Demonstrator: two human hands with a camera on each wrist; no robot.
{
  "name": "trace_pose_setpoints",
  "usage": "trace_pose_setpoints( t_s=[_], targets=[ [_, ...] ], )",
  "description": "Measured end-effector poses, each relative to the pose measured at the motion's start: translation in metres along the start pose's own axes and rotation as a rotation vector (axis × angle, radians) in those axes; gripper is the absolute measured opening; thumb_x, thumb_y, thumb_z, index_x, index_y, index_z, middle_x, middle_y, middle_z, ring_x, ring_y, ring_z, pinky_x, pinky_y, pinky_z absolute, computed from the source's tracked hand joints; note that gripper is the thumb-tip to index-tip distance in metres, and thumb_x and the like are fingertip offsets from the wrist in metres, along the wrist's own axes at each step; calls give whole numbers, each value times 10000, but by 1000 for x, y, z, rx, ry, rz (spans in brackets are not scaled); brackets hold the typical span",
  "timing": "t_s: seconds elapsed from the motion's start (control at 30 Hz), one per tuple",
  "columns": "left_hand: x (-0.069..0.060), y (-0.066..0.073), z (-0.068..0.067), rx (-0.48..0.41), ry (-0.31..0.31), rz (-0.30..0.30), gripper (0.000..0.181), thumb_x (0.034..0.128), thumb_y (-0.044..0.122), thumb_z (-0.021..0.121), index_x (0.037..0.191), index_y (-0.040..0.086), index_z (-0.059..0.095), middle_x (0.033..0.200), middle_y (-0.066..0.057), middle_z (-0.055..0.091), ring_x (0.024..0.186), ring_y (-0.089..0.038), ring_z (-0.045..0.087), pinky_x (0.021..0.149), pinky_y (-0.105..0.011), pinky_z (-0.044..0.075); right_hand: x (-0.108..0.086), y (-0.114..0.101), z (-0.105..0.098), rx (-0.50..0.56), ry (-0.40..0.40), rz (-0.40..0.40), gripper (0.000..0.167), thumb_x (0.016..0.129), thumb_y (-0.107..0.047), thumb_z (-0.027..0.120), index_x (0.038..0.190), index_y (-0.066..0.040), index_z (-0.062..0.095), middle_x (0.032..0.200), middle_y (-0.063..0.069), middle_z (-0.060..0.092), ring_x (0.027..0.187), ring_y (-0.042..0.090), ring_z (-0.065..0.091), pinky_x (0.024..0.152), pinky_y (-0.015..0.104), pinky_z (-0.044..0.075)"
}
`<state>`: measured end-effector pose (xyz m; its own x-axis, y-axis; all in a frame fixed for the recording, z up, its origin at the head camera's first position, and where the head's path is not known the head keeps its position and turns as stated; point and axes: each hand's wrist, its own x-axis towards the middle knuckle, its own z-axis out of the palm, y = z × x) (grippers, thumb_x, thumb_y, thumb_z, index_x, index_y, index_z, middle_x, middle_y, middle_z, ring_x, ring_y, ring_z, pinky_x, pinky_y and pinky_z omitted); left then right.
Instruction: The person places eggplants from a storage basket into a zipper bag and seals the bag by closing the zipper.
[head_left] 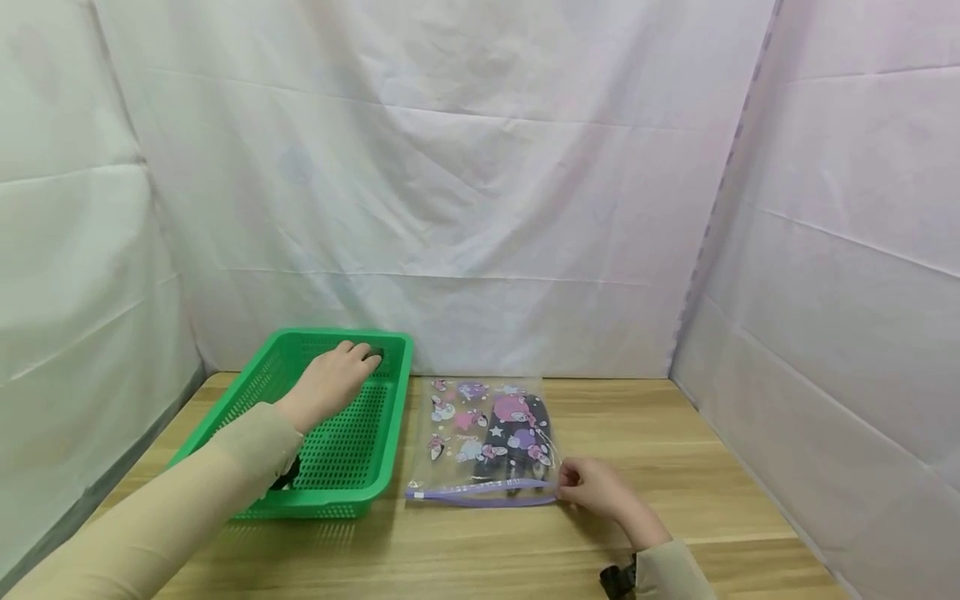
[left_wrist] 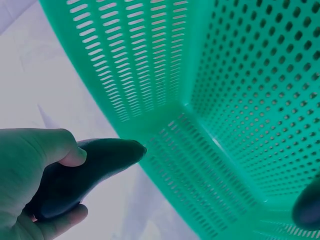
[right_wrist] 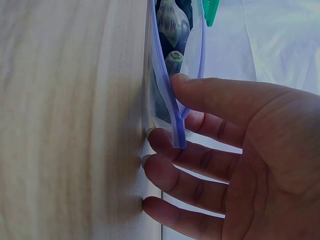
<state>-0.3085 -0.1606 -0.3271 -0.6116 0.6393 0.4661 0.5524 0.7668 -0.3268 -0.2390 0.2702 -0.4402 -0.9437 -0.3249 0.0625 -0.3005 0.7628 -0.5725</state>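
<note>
Over the far end of the green basket [head_left: 405,392], my left hand [head_left: 333,379] grips a dark eggplant [left_wrist: 97,172], thumb on one side and fingers on the other. Part of a second dark eggplant [left_wrist: 309,207] shows at the right edge of the left wrist view. To the basket's right lies a clear zip bag [head_left: 453,467] with pink and purple cartoon prints and a purple zip. Dark eggplants [right_wrist: 172,25] lie inside it. My right hand [head_left: 596,487] pinches the right end of the zip [right_wrist: 175,117], whose two strips stand apart beyond the fingers.
A wooden table [head_left: 637,425] carries the basket and bag. White cloth [head_left: 450,183] hangs behind and at both sides. Black wrist gear [head_left: 618,579] sits at the right wrist.
</note>
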Motion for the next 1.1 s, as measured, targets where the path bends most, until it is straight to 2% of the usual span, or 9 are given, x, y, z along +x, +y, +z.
trace_pose_setpoints(
  t_s=[0.3, 0.67, 1.1],
  targets=[
    [6, 8, -14, 41, 26, 67, 307, 824, -6, 740, 1123, 12, 673, 1076, -193, 619, 921, -338, 598, 667, -374, 540, 0, 1, 3, 25, -17, 2, 170, 824, -126, 725, 748, -134, 573, 675, -42, 546, 585, 129, 503, 516, 273, 437],
    [8, 25, -31, 52, 98, 147, 358, 806, 1, 761, 1153, 6, 672, 1100, -184, 624, 942, -328, 605, 700, -364, 553, -1, -1, -1, 15, -1, -9, 177, 821, -121, 728, 749, -140, 567, 676, -50, 549, 581, 132, 510, 517, 276, 438],
    [6, 40, -41, 34, 129, 169, 376, 791, 2, 776, 1153, 10, 676, 1111, -181, 627, 958, -322, 605, 700, -349, 559, -2, -4, -1, 11, 3, 7, 173, 819, -122, 727, 752, -138, 568, 672, -49, 547, 585, 135, 509, 517, 274, 434]
  ],
)
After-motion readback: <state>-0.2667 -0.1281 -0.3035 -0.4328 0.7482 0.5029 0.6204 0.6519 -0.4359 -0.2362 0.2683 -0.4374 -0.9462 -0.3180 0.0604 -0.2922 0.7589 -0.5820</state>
